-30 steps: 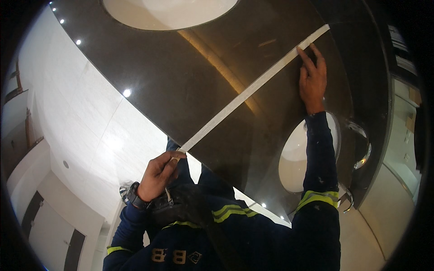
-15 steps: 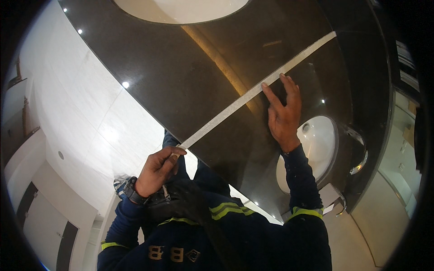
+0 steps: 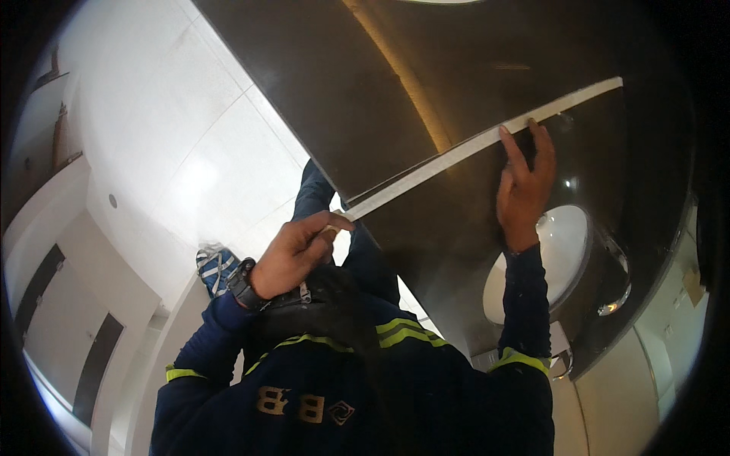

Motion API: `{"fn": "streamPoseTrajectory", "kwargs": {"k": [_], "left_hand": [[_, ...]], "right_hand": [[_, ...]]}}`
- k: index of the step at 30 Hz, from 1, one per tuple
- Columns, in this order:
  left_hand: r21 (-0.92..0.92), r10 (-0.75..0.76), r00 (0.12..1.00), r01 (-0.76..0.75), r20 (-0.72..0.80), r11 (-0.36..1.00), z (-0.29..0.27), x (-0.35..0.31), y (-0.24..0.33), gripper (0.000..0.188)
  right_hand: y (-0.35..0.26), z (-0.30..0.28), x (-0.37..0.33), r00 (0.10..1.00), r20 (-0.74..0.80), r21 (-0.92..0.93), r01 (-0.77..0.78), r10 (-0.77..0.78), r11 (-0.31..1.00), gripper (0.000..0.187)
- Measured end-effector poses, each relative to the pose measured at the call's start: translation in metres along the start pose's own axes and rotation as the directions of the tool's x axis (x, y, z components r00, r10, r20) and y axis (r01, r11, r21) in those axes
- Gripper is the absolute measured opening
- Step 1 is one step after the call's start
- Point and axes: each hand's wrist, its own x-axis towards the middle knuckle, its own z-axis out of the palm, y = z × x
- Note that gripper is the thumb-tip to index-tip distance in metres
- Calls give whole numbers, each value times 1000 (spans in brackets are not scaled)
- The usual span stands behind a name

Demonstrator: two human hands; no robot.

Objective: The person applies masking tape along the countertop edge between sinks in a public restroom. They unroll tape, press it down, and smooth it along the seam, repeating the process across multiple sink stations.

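A long, narrow pale strip, flat like tape, runs slantwise across the dark, glossy countertop. My left hand is closed in a pinch on its near end, at the counter's front edge. Farther along, my right hand has its fingers apart, with the index and middle fingertips resting on the strip's near side. A thin dark line shows on the counter beside the strip's near part, with a narrow sliver of counter between them.
To the right, a white washbasin is set in the counter, with a curved chrome tap behind it. Part of another basin shows at the top edge. Pale floor tiles lie left of the counter. A yellowish light streak reflects off the countertop.
The view has shifted, so the counter sits differently. The strip's near part has moved off the thin dark line toward me. Both hands keep their places along the strip.
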Motion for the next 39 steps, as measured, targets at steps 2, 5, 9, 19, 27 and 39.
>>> {"fn": "streamPoseTrajectory", "kwargs": {"k": [2,5,9,19,27,39], "left_hand": [[28,45,998,-44,-34,999,0,-1,-1,28],[72,34,998,-30,-49,997,-5,1,-2,29],[45,68,997,-67,-22,997,-5,4,-9,29],[37,45,998,-43,-49,998,-3,4,-8,30],[20,56,997,-55,-52,998,-3,4,-5,29],[12,67,996,-66,-62,998,-3,6,-11,29]], "right_hand": [[-2,2,3,999,-28,23,21,-20,1000,67],[-4,1,4,998,-47,40,36,-34,999,67],[0,2,2,998,-41,10,47,-46,999,65],[0,4,1,997,-57,3,52,-51,999,62],[1,4,1,998,-40,7,45,-45,999,64],[1,3,0,998,-46,11,45,-44,999,67]]}}
